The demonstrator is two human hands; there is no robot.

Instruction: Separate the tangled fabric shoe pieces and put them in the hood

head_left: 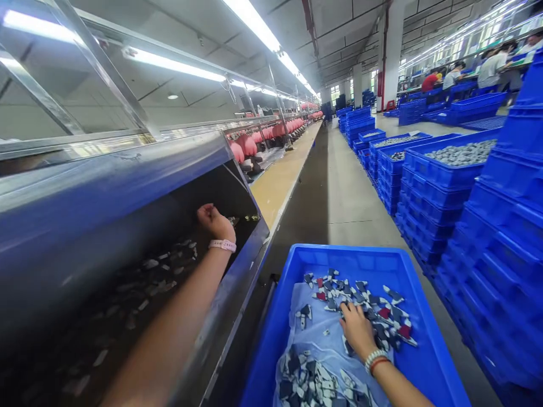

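Seen from the head, facing forward and down along the aisle (350, 209), close above the blue bin (356, 261).

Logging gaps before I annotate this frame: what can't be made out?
All head view:
- Left hand: curled fingers and shadow hide whether it holds anything.
- Metal bin: its deep interior is lost in shadow; dark pieces inside are blurred.
- Right hand: its back hides the palm and any grip on a piece.
- Blue tub: near end cut off by the bottom edge.
- Background people: too small to see their handwork.
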